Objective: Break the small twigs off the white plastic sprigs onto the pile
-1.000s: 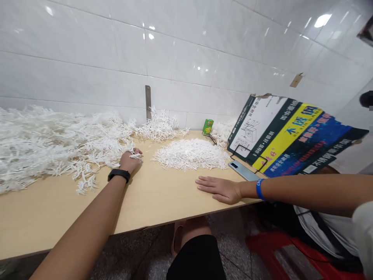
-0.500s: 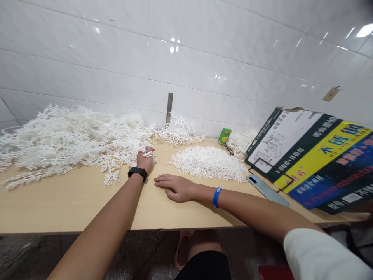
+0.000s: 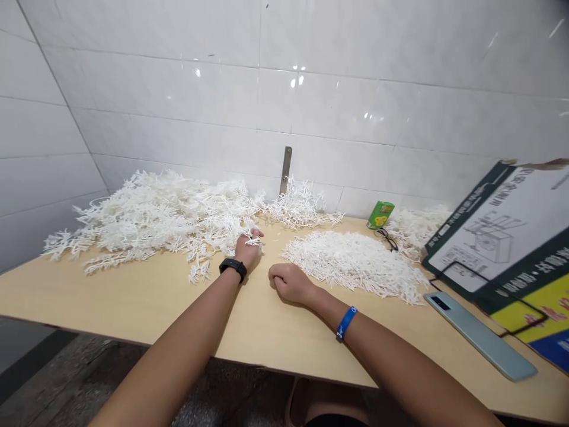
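Note:
My left hand [image 3: 249, 248], with a black band on its wrist, is closed around some white branching plastic pieces at the right end of a large tangled heap [image 3: 160, 213]. Beside it, my right hand [image 3: 290, 282] rests on the table in a fist, a blue band on the wrist; whether anything is inside the fist is hidden. To its right lies a flatter pile of small white pieces [image 3: 355, 261]. A smaller branching clump [image 3: 300, 204] sits behind both hands against the wall.
On the wooden table [image 3: 178, 308], a green box [image 3: 380, 214] and black glasses [image 3: 386, 238] stand near more white pieces [image 3: 418, 228]. A pale phone [image 3: 484, 338] lies before a large printed carton [image 3: 498, 237] at right. A metal bracket [image 3: 285, 171] is on the tiled wall.
The view has turned left, so things appear further right. My right hand has gone from fingers stretched flat to a fist. My left hand stays at the heap's edge.

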`<move>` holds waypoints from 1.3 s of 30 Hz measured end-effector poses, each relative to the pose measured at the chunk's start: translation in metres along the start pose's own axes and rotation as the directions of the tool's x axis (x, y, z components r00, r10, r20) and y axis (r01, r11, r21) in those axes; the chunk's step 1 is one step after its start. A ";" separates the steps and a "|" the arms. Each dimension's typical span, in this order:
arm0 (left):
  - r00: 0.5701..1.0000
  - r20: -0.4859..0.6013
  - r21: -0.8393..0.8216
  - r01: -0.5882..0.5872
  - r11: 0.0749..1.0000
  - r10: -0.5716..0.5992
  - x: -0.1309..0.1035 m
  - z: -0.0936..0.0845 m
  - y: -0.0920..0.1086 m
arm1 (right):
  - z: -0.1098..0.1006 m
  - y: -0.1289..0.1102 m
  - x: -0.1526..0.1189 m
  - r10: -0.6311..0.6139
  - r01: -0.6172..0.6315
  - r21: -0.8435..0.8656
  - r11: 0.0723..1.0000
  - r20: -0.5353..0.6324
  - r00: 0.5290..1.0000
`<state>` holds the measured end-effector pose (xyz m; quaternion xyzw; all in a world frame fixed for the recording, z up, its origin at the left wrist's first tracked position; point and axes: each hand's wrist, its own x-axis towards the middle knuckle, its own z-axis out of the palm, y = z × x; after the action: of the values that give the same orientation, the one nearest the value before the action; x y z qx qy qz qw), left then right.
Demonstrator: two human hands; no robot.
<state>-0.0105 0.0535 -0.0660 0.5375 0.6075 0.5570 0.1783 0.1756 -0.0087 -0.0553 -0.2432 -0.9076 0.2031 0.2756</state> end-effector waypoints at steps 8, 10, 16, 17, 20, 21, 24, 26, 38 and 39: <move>0.983 0.139 0.172 -0.145 0.974 0.121 -0.015 -0.005 0.017 | 0.002 -0.005 0.006 0.200 -0.192 0.056 0.980 -0.308 0.930; 0.966 0.208 0.242 -0.202 0.949 0.153 -0.018 -0.007 0.023 | 0.003 -0.006 0.007 0.209 -0.207 0.040 0.978 -0.299 0.931; 0.884 0.442 0.446 -0.365 0.817 0.154 -0.027 -0.005 0.039 | 0.001 -0.008 0.008 0.260 -0.302 -0.120 0.946 -0.279 0.924; 0.877 0.458 0.456 -0.374 0.807 0.148 -0.028 -0.004 0.041 | 0.001 -0.007 0.009 0.269 -0.315 -0.152 0.937 -0.262 0.927; 0.854 0.504 0.474 -0.400 0.785 0.130 -0.029 -0.001 0.043 | 0.001 -0.003 0.009 0.277 -0.329 -0.271 0.904 -0.215 0.937; 0.849 0.515 0.482 -0.402 0.778 0.120 -0.029 0.000 0.042 | 0.002 -0.002 0.009 0.274 -0.327 -0.307 0.894 -0.205 0.940; 0.851 0.520 0.512 -0.382 0.770 0.077 -0.029 0.001 0.040 | 0.002 0.002 0.009 0.267 -0.319 -0.365 0.874 -0.187 0.945; 0.860 0.508 0.530 -0.354 0.771 0.046 -0.029 0.001 0.039 | 0.001 0.005 0.009 0.269 -0.321 -0.361 0.876 -0.188 0.945; 0.884 0.467 0.556 -0.296 0.777 0.003 -0.029 0.006 0.036 | -0.007 0.003 0.007 0.204 -0.274 -0.207 0.939 -0.306 0.930; 0.884 0.468 0.553 -0.292 0.781 -0.001 -0.029 0.006 0.036 | -0.008 0.003 0.007 0.192 -0.264 -0.215 0.940 -0.307 0.932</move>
<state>0.0213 0.0251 -0.0476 0.7246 0.6520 0.2064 0.0847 0.1762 -0.0013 -0.0482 -0.4073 -0.8427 0.0798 0.3429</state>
